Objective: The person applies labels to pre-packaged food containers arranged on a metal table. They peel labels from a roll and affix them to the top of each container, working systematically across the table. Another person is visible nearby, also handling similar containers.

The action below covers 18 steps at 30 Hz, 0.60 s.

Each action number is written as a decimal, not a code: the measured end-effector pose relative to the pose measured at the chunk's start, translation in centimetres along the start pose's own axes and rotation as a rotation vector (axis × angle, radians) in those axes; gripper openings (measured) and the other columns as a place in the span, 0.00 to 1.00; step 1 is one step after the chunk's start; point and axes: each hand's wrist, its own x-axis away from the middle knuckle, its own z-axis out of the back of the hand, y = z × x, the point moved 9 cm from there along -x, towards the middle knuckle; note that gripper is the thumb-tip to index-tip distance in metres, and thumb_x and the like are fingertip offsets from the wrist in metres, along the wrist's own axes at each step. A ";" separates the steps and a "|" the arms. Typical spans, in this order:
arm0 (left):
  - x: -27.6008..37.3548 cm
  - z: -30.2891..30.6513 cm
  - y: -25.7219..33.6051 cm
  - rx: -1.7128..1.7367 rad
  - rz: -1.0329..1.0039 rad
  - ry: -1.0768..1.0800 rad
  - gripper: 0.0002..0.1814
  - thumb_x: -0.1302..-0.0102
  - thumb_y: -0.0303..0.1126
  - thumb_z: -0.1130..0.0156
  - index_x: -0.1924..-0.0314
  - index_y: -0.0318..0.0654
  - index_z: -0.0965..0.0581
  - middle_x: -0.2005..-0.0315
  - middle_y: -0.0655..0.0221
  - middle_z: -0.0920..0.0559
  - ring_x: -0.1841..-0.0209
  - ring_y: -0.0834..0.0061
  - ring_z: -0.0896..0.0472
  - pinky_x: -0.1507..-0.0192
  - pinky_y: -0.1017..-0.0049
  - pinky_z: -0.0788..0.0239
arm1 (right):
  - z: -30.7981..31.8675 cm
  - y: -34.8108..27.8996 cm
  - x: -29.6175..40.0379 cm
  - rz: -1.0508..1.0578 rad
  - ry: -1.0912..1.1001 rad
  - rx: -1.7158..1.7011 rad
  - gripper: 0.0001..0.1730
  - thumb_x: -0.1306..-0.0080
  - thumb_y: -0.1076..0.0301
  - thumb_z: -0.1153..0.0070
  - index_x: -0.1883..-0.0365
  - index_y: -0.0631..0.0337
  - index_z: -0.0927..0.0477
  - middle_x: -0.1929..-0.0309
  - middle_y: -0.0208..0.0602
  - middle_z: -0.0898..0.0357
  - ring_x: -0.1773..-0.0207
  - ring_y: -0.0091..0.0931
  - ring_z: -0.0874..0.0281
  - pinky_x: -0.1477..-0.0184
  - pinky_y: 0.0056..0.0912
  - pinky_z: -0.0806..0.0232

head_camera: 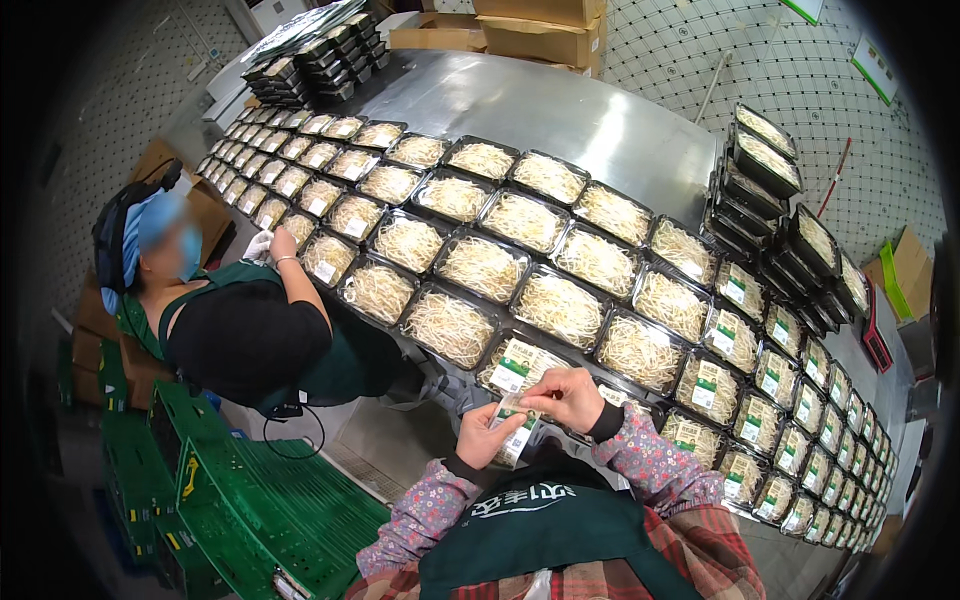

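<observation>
My left hand (pixel 482 435) grips a strip of printed labels (pixel 516 442) in front of my apron. The fingertips of my right hand (pixel 564 397) pinch the strip's upper end. Just beyond my hands, a black plastic tray of bean sprouts (pixel 491 371) bears a green and cream label. Film-covered sprout trays without that label (pixel 561 306) stand in rows ahead and to the left, those farther left with small white stickers. To the right, trays with green and cream labels (pixel 705 384) fill the table's curve. A tray beneath my right hand is partly hidden.
A co-worker (pixel 247 322) stands at the left, hands over the trays. Stacked trays rise at the right (pixel 757 180) and far left (pixel 337 56) of the steel table (pixel 525 97). Green plastic crates (pixel 262 502) stand on the lower left, and cardboard boxes (pixel 536 34) lie beyond the table.
</observation>
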 end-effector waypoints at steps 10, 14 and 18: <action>3.5 1.5 -2.8 0.112 0.253 -0.081 0.18 0.44 0.28 0.32 0.54 0.30 0.23 0.61 0.66 0.17 0.62 0.80 0.20 0.57 0.78 0.28 | 10.4 13.9 -9.0 -0.308 0.228 -0.107 0.10 0.42 0.67 0.37 0.69 0.67 0.18 0.76 0.29 0.20 0.75 0.16 0.28 0.70 0.20 0.35; 2.6 0.7 -2.6 0.129 0.225 -0.049 0.18 0.44 0.28 0.32 0.54 0.31 0.23 0.61 0.66 0.17 0.62 0.80 0.20 0.57 0.78 0.28 | 9.9 16.9 -10.6 -0.390 0.160 0.422 0.16 0.49 0.56 0.33 0.66 0.54 0.17 0.68 0.36 0.20 0.64 0.33 0.23 0.64 0.36 0.33; 1.3 0.1 -2.4 0.135 0.176 0.019 0.17 0.44 0.27 0.32 0.55 0.31 0.23 0.62 0.67 0.18 0.62 0.81 0.20 0.57 0.79 0.29 | 9.5 10.3 -9.7 -0.110 0.313 0.993 0.32 0.54 0.51 0.32 0.53 0.60 0.22 0.53 0.36 0.27 0.47 0.36 0.33 0.54 0.41 0.37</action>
